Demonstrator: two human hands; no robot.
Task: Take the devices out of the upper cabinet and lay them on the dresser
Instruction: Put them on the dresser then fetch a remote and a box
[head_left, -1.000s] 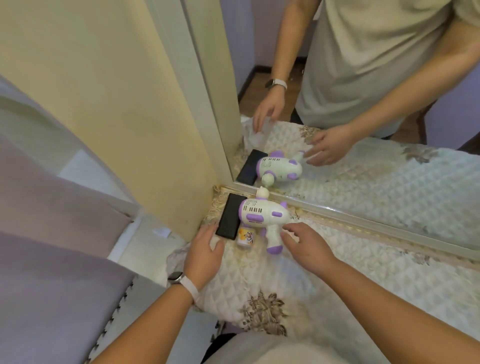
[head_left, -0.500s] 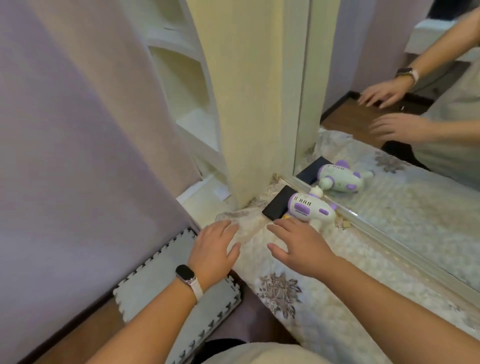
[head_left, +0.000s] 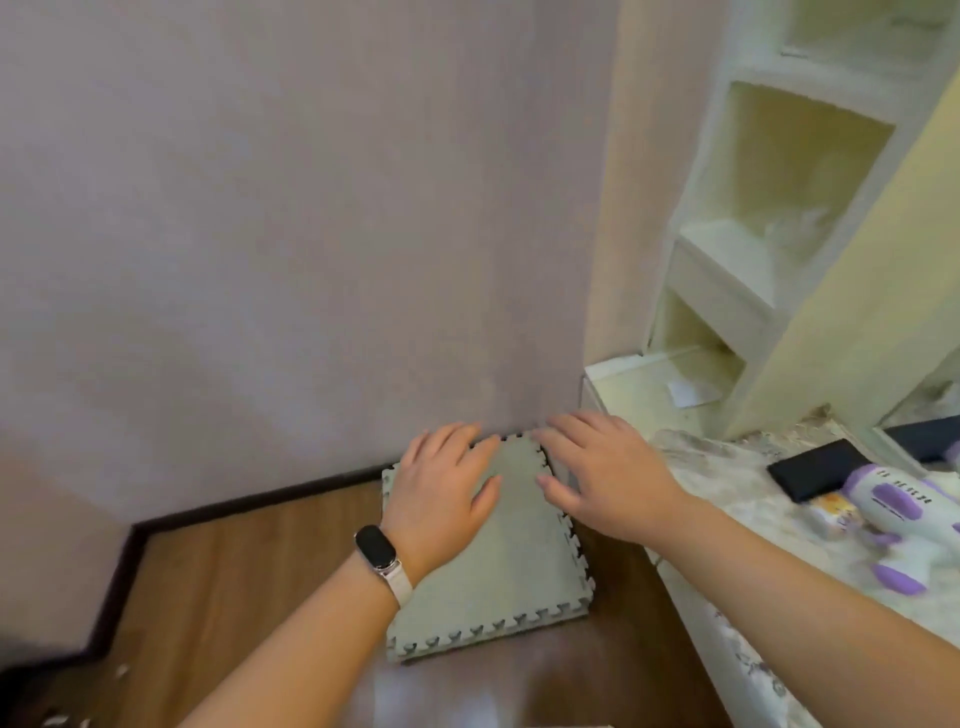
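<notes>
A white and purple gun-shaped device (head_left: 893, 512) lies on the quilted dresser top (head_left: 727, 467) at the right edge. A flat black device (head_left: 810, 467) rests beside it, nearer the wall, and a small yellow-labelled item (head_left: 831, 512) sits under the gun's front. My left hand (head_left: 447, 488), with a smart band on the wrist, hovers open over the floor mat. My right hand (head_left: 602, 467) is open too, fingers spread, left of the dresser and holding nothing.
A grey foam puzzle mat (head_left: 498, 582) lies on the wooden floor against a lilac wall (head_left: 291, 234). Cream open shelves (head_left: 769, 218) rise at the upper right, above a low ledge with a scrap of paper (head_left: 691, 392).
My view has swung left, away from the mirror and dresser toward the wall and floor. Both hands have drawn off the devices and now float empty over the mat.
</notes>
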